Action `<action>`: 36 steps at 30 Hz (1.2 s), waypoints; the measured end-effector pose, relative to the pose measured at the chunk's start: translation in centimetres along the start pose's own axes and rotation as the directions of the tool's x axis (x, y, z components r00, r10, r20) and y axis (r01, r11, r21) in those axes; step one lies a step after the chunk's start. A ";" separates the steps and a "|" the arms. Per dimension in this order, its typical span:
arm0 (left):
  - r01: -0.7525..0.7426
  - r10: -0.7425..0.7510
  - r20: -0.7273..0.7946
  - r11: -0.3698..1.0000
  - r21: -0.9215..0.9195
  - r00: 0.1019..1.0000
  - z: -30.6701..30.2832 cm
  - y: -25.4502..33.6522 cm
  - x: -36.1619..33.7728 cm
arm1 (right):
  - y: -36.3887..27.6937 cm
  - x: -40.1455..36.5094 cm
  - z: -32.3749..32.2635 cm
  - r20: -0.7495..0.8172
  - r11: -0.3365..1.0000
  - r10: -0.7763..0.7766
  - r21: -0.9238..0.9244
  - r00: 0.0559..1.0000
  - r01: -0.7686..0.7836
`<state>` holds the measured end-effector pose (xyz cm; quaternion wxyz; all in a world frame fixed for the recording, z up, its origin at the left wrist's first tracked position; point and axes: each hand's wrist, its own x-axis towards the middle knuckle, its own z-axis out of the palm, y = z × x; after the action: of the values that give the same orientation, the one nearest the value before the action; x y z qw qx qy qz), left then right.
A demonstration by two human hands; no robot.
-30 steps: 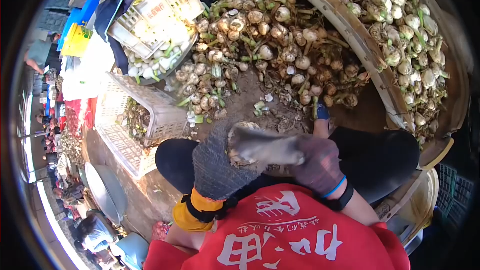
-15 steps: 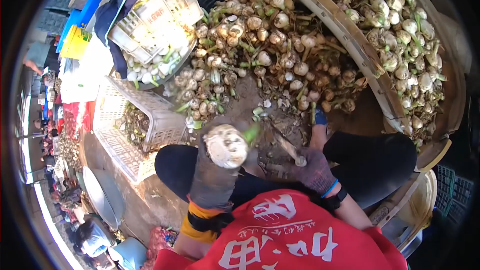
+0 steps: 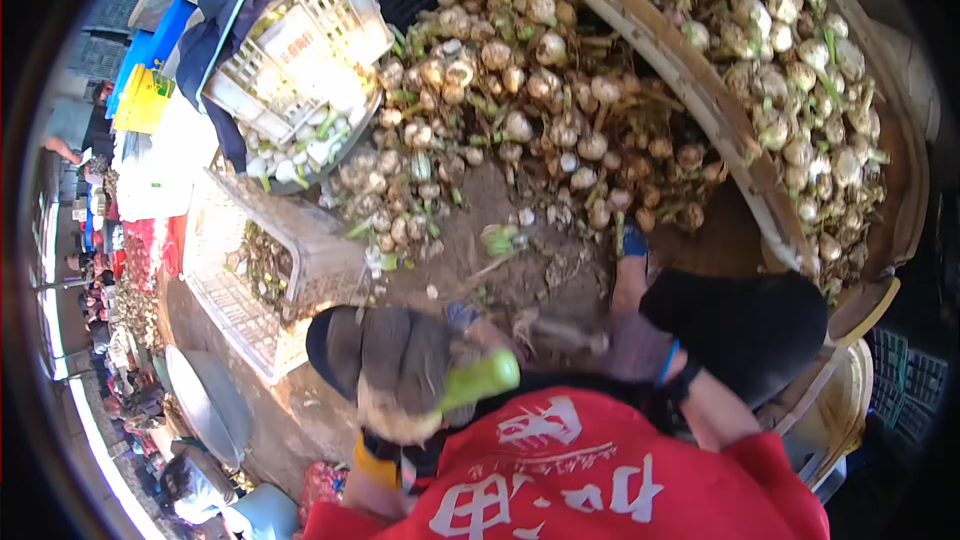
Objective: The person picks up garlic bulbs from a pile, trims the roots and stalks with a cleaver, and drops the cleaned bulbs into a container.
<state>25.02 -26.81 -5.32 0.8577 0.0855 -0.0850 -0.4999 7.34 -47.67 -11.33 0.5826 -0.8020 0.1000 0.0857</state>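
Observation:
My left hand (image 3: 395, 350), in a dark dirty glove, is closed around a garlic bulb (image 3: 392, 420) above my lap. The bulb's cut green stem (image 3: 485, 380) sticks out toward the right. My right hand (image 3: 637, 348), also gloved and smeared by motion, grips a slim knife-like tool (image 3: 562, 332) with a pale handle. Its far end points left and blurs against the ground; the exact kind cannot be made out. In front of both hands lies a heap of garlic bulbs (image 3: 540, 90) with dirt and stem bits.
A white plastic crate (image 3: 330, 250) lies tipped at left. Behind it, another crate (image 3: 300, 55) stands over a basin of peeled white pieces (image 3: 300, 152). A curved wooden rim (image 3: 700, 90) holds more bulbs at right. A metal basin (image 3: 205, 400) and a person (image 3: 195, 490) are at lower left.
My left hand has turned over and drawn down toward my body, swinging the bulb's stem to the right. My right hand has shifted slightly right, still gripping the tool.

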 end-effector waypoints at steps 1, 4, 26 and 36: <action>-0.066 0.046 0.121 0.984 0.165 0.992 0.3 0.1 1.2 | 0.4 -0.6 -0.1 0.021 1.000 0.020 0.008 1.000 -0.021; 0.060 0.048 -0.387 0.963 0.263 0.921 -2.3 -0.2 0.4 | 1.3 -1.9 1.2 -0.329 0.972 0.235 0.064 0.915 -0.227; 0.146 -0.202 -0.796 -0.929 0.340 0.570 -39.6 -6.7 19.8 | 6.5 3.4 1.3 -0.261 0.708 0.684 0.463 0.682 -0.533; 0.584 0.243 -0.544 -0.507 0.635 0.803 -34.8 -8.7 7.5 | 7.1 3.5 1.6 -0.269 0.719 0.651 0.521 0.710 -0.461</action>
<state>29.38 -35.42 -40.65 0.2209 0.9010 -0.2327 -0.2921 8.83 -48.54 -19.20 0.6463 -0.5859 0.4855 0.0574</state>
